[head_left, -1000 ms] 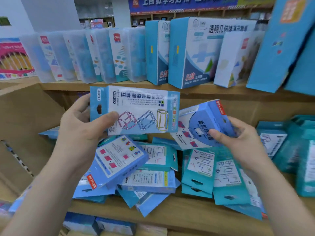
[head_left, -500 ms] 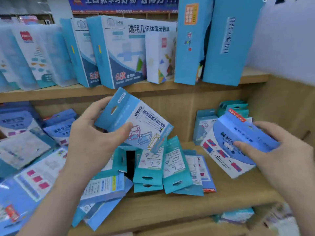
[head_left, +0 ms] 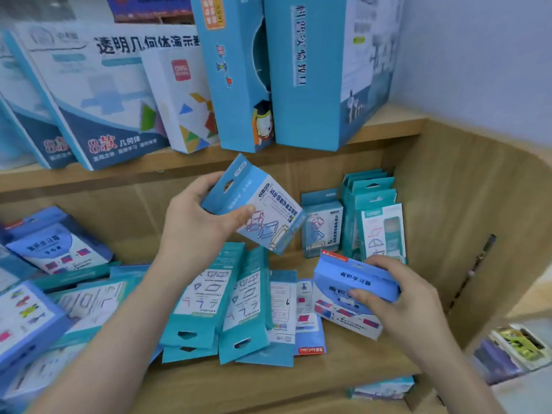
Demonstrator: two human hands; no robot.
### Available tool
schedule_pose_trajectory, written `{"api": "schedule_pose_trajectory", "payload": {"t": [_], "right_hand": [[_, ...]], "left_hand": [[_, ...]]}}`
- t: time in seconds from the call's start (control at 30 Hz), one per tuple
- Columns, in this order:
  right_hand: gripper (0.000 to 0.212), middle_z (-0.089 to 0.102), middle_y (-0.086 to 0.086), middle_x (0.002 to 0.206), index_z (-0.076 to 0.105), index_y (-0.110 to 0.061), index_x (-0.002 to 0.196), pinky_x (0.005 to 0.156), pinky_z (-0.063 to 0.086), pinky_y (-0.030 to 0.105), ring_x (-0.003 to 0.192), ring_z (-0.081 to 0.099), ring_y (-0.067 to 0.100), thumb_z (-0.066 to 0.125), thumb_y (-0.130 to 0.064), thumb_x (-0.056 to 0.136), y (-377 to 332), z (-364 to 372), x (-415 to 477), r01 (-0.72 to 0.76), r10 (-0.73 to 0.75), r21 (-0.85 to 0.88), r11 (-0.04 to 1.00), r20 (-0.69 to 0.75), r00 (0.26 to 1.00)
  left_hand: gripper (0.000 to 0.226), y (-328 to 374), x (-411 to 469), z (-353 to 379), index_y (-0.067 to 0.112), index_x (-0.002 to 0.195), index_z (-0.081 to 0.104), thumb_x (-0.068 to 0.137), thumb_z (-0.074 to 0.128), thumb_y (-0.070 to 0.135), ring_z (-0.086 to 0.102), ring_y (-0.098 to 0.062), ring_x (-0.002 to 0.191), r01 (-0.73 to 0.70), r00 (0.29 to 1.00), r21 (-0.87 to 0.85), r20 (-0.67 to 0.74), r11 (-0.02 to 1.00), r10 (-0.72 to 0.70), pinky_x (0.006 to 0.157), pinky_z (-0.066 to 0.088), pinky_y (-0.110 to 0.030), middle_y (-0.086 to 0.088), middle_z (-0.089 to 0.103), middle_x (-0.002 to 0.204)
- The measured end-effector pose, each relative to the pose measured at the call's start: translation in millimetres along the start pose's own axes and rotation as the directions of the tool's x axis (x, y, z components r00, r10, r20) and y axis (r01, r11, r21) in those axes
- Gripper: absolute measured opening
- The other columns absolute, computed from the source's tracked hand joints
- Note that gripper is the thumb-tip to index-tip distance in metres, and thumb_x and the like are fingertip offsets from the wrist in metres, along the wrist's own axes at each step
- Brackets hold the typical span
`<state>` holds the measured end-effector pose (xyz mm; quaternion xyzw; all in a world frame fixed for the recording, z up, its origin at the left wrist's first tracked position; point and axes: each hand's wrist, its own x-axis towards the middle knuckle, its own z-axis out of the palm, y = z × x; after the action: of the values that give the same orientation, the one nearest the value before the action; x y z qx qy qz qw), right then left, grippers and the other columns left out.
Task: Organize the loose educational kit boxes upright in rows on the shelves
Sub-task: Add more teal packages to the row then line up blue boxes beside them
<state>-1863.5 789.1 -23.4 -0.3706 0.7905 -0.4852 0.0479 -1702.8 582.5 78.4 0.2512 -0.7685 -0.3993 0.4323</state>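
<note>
On the middle shelf [head_left: 298, 380], near the wooden side wall [head_left: 466, 219] at the right, two kit boxes are held above a loose pile. The left hand [head_left: 194, 222] grips a white-and-blue box with frame drawings [head_left: 268, 222] at the end with the hang tab. The thumb lies on the printed front, and the other fingers are curled behind the box, so I cannot tell how they are spread. This box is in the air and tilted, with its tab pointing up and to the left, just in front of the far upright boxes.

The right hand [head_left: 400, 297] holds a light blue box [head_left: 349, 282] low over the right part of the shelf. The thumb presses on the front face and the fingers are curled over the upper edge. The lower corner of the box is close to the board; I cannot tell if it touches.

Far at the right, a small white-and-blue box [head_left: 321, 225] stands upright, and just beside it a row of teal boxes [head_left: 373, 222] stands upright against the side wall. Between the two arms, the teal flat boxes [head_left: 209, 300] lie overlapped, with their hang tabs toward the near edge. More blue boxes [head_left: 56, 243] lie tilted at the left. On the upper shelf [head_left: 388, 121] the large blue boxes [head_left: 310, 70] stand upright.
</note>
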Motion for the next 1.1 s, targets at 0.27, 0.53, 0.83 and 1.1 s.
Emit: {"api": "schedule_pose_trajectory", "payload": {"t": [0.27,0.53,0.83,1.1], "right_hand": [[0.047,0.051,-0.013,0.112,0.056,-0.034,0.118,0.084,0.041,0.036,0.110,0.047,0.013,0.075,-0.038,0.075,28.9,-26.1,28.6,0.210,-0.147,-0.420,0.883,0.176,0.973],[0.054,0.042,-0.010,0.120,0.049,-0.036,0.128,0.086,0.042,0.028,0.113,0.043,0.012,0.072,-0.029,0.080,36.7,-29.0,36.2,0.237,-0.169,-0.329,0.914,0.222,0.960],[0.063,0.035,-0.010,0.127,0.035,-0.046,0.137,0.087,0.043,0.025,0.118,0.041,0.011,0.065,-0.024,0.086,48.3,-26.7,40.9,0.245,-0.175,-0.298,0.923,0.243,0.954],[0.067,0.032,-0.014,0.126,0.028,-0.047,0.140,0.085,0.045,0.022,0.116,0.041,0.007,0.064,-0.024,0.088,51.9,-28.4,46.3,0.201,-0.131,-0.245,0.949,0.274,0.953]], "left_hand": [[0.042,-20.3,32.3,63.7,0.023,0.102,0.066,0.066,0.085,0.014,0.067,-0.012,0.086,0.027,0.988,0.194,0.143,0.981,-0.056,0.081,0.053,-0.030,0.008,0.071,0.095],[0.059,-59.7,61.0,146.9,0.017,0.129,0.056,0.075,0.079,0.022,0.052,-0.025,0.119,-0.147,0.929,0.525,0.365,0.838,-0.066,0.096,0.033,-0.022,-0.007,0.058,0.127],[0.090,-72.5,55.1,169.4,0.031,0.143,0.030,0.070,0.082,0.029,0.063,-0.031,0.097,-0.021,0.940,0.576,0.289,0.817,-0.179,0.083,0.050,-0.034,-0.010,0.067,0.110],[0.085,-77.6,52.4,180.3,0.025,0.142,0.032,0.072,0.081,0.024,0.063,-0.032,0.103,-0.030,0.955,0.615,0.251,0.788,-0.160,0.085,0.049,-0.033,-0.011,0.067,0.112]]}}
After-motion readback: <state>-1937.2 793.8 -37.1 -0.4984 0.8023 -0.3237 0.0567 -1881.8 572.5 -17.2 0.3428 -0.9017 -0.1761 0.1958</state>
